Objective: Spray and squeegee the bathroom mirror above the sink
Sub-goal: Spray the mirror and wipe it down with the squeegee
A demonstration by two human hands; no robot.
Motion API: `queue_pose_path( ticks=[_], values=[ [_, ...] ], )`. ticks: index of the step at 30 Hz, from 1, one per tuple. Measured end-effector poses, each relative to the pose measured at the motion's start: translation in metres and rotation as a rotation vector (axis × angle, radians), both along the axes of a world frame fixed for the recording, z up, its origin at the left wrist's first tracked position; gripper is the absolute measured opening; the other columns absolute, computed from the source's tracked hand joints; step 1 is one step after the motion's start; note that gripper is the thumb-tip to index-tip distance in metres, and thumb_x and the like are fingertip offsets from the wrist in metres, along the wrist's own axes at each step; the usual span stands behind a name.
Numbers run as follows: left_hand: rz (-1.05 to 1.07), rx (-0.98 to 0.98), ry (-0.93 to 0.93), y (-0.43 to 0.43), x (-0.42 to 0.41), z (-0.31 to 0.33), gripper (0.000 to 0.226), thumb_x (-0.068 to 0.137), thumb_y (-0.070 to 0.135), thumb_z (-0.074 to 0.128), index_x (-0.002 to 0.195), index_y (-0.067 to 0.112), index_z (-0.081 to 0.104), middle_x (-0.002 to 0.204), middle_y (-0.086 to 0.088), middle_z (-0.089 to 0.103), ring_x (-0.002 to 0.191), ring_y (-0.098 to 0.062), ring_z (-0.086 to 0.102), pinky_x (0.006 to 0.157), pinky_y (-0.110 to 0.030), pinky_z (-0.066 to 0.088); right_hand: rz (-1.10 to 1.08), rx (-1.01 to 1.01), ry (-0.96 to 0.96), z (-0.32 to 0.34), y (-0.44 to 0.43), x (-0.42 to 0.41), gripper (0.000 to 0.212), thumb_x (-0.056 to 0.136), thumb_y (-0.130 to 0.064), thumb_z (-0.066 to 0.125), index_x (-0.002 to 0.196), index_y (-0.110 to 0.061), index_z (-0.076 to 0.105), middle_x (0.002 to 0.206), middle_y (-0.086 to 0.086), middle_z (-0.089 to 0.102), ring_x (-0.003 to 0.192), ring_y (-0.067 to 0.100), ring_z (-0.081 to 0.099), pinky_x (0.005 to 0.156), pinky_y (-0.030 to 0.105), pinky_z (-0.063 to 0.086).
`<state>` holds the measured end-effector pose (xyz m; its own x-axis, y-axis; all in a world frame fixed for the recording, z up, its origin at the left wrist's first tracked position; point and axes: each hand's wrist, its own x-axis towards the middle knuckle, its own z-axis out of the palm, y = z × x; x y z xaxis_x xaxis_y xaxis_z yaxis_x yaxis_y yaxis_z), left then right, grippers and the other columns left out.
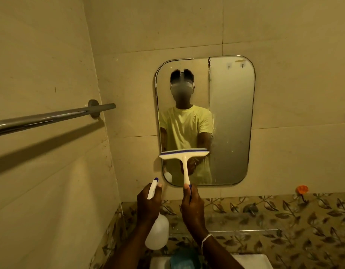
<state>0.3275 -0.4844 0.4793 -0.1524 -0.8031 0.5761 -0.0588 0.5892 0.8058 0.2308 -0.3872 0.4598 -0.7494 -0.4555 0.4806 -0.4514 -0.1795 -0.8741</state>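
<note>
The rounded mirror [231,117] hangs on the beige tiled wall. Its left part reflects clearly, its right part looks hazy. My right hand [193,204] grips the handle of a white squeegee [184,156] with a blue blade, held upright against the mirror's lower left area. My left hand [148,204] holds a white spray bottle [157,233] by its neck, with the blue-tipped nozzle pointing up, just below and left of the mirror. The white sink [251,261] shows at the bottom edge.
A chrome towel bar [51,118] juts out from the left wall at mirror height. An orange hook [302,189] sticks to the wall right of the mirror. Leaf-patterned tiles [284,220] run below. Something blue [184,257] lies in the sink.
</note>
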Motion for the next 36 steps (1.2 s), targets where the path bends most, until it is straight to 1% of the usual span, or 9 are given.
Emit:
queue_pose_path(
  ticks=[5,10,15,19,25,28,30,33,36],
  values=[
    [0.012,0.007,-0.009,0.007,0.009,0.000,0.006,0.094,0.020,0.068,0.092,0.015,0.070,0.073,0.007,0.068,0.066,-0.008,0.066,0.053,-0.004,0.047,-0.031,0.129,-0.060,-0.063,0.007,0.005,0.012,0.109,-0.035,0.045,0.101,-0.033,0.055,0.073,0.004,0.064,0.053,0.010,0.056,0.049,0.022,0.048],
    [0.009,0.007,0.009,0.017,0.019,-0.001,0.005,0.092,0.017,0.070,0.088,0.019,0.068,0.071,0.013,0.064,0.066,-0.007,0.065,0.055,-0.003,0.048,-0.035,0.221,-0.202,-0.098,0.017,0.012,0.020,0.109,-0.036,0.045,0.109,-0.025,0.062,0.080,0.005,0.069,0.068,0.021,0.069,0.060,0.037,0.063],
    [0.012,0.022,0.002,0.020,0.022,-0.002,0.007,0.093,0.023,0.069,0.089,0.017,0.069,0.071,0.007,0.067,0.065,-0.012,0.067,0.055,-0.013,0.051,-0.056,0.256,-0.271,-0.097,0.039,0.005,0.024,0.109,-0.040,0.043,0.101,-0.027,0.062,0.073,0.001,0.067,0.058,0.010,0.067,0.043,0.013,0.046],
    [-0.003,0.019,0.001,0.024,0.016,0.004,0.009,0.094,0.022,0.067,0.092,0.014,0.070,0.074,0.005,0.068,0.069,-0.010,0.066,0.059,-0.013,0.049,-0.055,0.160,-0.268,-0.076,0.054,-0.001,0.031,0.103,-0.052,0.043,0.100,-0.029,0.063,0.068,0.000,0.061,0.050,0.005,0.056,0.046,0.017,0.045],
    [-0.126,-0.064,0.024,0.038,-0.018,0.033,0.010,0.095,0.024,0.066,0.096,0.016,0.071,0.077,0.004,0.070,0.074,-0.009,0.069,0.060,-0.014,0.054,-0.087,-0.093,-0.181,-0.015,0.084,-0.020,0.050,0.101,-0.067,0.039,0.092,-0.023,0.061,0.066,0.001,0.055,0.054,0.015,0.050,0.048,0.031,0.042],
    [-0.195,-0.092,0.054,0.049,-0.045,0.057,0.008,0.096,0.028,0.065,0.097,0.024,0.071,0.079,0.004,0.071,0.077,-0.006,0.068,0.063,-0.026,0.057,-0.098,-0.223,-0.142,0.044,0.097,-0.044,0.041,0.108,-0.052,0.040,0.090,-0.021,0.059,0.065,0.002,0.053,0.052,0.015,0.048,0.048,0.034,0.041],
    [-0.233,-0.109,0.083,0.060,-0.073,0.079,0.008,0.096,0.032,0.063,0.091,0.031,0.069,0.075,0.009,0.068,0.075,0.002,0.066,0.061,-0.023,0.054,-0.128,-0.296,-0.097,0.091,0.109,-0.067,0.038,0.111,-0.044,0.039,0.090,-0.019,0.058,0.067,0.007,0.052,0.054,0.021,0.047,0.051,0.036,0.041],
    [-0.283,-0.153,0.155,0.087,-0.133,0.121,0.028,0.092,0.041,0.060,0.100,0.016,0.071,0.075,0.012,0.064,0.075,0.009,0.063,0.060,-0.008,0.047,-0.201,-0.389,-0.030,0.162,0.137,-0.114,0.036,0.110,-0.045,0.037,0.091,-0.021,0.056,0.073,0.015,0.052,0.061,0.026,0.047,0.057,0.040,0.043],
    [-0.350,-0.169,0.211,0.105,-0.164,0.162,0.034,0.091,0.049,0.058,0.101,0.019,0.068,0.084,0.004,0.069,0.080,0.001,0.066,0.067,-0.010,0.051,-0.234,-0.451,0.014,0.211,0.146,-0.132,0.036,0.110,-0.046,0.036,0.094,-0.020,0.055,0.076,0.016,0.052,0.065,0.027,0.048,0.061,0.042,0.044]
  ],
)
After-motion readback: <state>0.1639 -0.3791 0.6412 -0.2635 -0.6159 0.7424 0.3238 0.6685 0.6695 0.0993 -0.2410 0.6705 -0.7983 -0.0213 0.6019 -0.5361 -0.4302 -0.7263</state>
